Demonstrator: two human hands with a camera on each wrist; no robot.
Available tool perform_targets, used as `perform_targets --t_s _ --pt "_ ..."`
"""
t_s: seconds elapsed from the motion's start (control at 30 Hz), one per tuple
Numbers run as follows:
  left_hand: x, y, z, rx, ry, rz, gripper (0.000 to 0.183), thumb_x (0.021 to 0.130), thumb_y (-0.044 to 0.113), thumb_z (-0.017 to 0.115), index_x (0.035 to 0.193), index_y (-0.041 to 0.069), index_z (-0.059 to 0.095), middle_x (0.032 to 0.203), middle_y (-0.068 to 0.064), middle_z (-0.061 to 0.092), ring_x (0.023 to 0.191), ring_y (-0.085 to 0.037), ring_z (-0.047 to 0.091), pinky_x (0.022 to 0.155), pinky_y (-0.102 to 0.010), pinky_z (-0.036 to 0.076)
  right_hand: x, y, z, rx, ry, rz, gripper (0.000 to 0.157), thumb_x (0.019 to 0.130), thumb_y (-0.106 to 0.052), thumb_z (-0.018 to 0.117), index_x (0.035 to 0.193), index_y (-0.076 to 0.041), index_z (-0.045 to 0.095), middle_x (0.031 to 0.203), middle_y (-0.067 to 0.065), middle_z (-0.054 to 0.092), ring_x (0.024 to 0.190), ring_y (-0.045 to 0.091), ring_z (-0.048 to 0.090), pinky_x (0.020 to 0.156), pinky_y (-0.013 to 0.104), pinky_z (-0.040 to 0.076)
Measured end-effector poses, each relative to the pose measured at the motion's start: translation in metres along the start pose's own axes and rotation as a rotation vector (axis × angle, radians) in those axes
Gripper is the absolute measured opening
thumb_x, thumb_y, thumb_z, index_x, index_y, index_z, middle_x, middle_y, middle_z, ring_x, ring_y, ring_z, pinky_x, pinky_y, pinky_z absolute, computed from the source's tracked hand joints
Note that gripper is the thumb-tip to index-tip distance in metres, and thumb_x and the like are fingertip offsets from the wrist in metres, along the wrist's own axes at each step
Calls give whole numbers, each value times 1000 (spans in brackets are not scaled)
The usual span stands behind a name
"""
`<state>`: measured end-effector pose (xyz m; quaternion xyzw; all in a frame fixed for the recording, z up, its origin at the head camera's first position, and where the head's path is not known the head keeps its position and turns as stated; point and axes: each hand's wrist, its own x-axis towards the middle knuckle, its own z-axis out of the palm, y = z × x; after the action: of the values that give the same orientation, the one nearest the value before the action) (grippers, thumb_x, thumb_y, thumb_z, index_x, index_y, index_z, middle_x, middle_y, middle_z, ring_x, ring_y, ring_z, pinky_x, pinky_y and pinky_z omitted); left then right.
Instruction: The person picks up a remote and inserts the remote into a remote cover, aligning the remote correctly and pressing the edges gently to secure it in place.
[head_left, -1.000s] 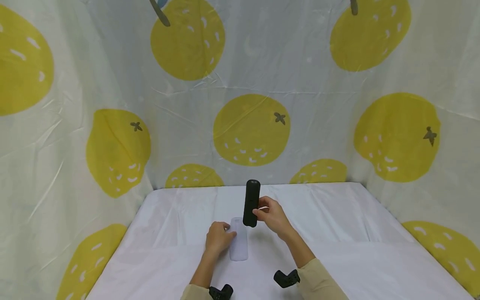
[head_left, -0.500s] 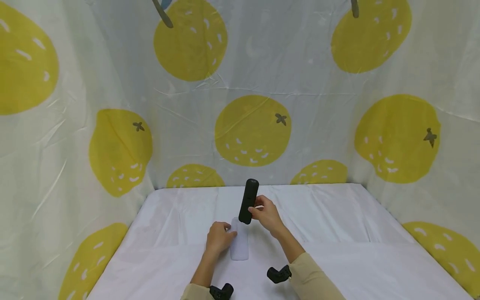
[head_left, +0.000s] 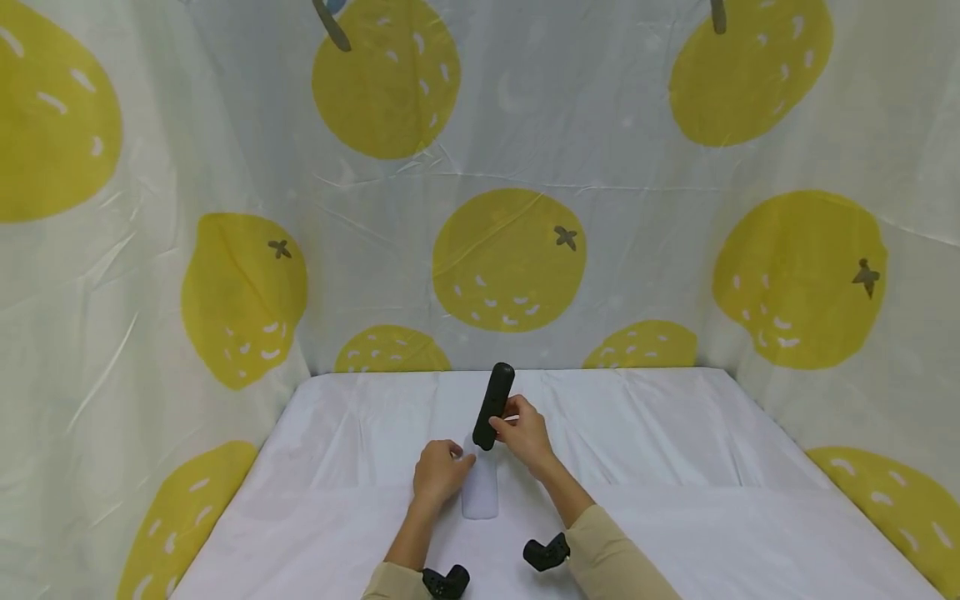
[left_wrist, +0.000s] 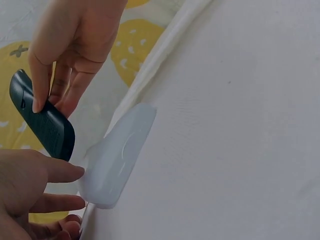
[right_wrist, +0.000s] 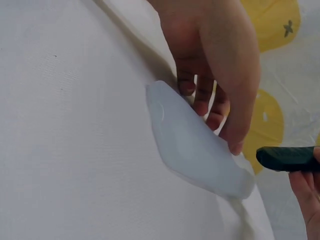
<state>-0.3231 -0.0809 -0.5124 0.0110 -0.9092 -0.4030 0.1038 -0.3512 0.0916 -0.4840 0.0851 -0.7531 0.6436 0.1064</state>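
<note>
A black remote control (head_left: 493,407) is held up, tilted, with its back showing; my right hand (head_left: 527,435) pinches it by its side between thumb and fingers. Below it, a translucent silicone sleeve (head_left: 480,496) lies lengthwise on the white-covered table. My left hand (head_left: 438,475) holds the sleeve at its left edge, near the far end. In the left wrist view the lower end of the remote control (left_wrist: 42,120) hangs close to the sleeve (left_wrist: 120,155), apart from it. The right wrist view shows the sleeve (right_wrist: 195,145) with the left hand's fingers along its edge.
A white cloth (head_left: 660,467) covers the table. Pale curtains printed with yellow fruit (head_left: 510,258) hang behind and on both sides. Black wrist devices (head_left: 446,582) sit by both sleeve cuffs.
My right hand has moved left with the remote control, which now leans more and whose lower end covers the far end of the sleeve in the head view. The left hand has barely shifted.
</note>
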Motion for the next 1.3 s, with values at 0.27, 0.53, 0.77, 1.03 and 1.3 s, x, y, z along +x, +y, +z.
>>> perform_targets --t_s 0.27,0.53,0.77,1.03,1.3 --pt "1 0 0 -7 1 -21 20 88 23 81 90 4 75 84 -6 65 73 -23 61 64 -41 54 0 6 9 -84 51 3 21 92 1 74 108 3 60 98 15 65 84 26 71 69 32 62" --pt "0 -2 0 -26 -7 -15 17 89 20 79 90 4 76 83 -5 65 70 -21 60 61 -39 52 -3 10 16 -139 68 -7 21 90 1 76 103 2 58 93 13 65 80 24 72 65 31 60" --pt "0 -3 0 -34 -9 -3 16 89 18 77 91 2 77 83 -5 67 69 -20 61 60 -38 52 -4 16 19 -170 54 0 23 90 -1 76 99 -1 55 95 12 66 81 23 72 66 29 58" --pt "0 -4 -2 -38 -14 13 15 89 18 76 92 3 77 86 -7 68 73 -22 63 64 -40 54 -5 21 13 -108 -29 41 23 92 0 73 106 1 55 102 15 64 90 29 72 74 34 61" --pt "2 -6 -2 -44 -20 10 14 90 18 74 92 5 78 85 -5 67 71 -19 60 62 -37 51 -2 31 5 49 -145 99 35 92 6 69 123 8 53 104 19 61 91 30 68 77 38 61"
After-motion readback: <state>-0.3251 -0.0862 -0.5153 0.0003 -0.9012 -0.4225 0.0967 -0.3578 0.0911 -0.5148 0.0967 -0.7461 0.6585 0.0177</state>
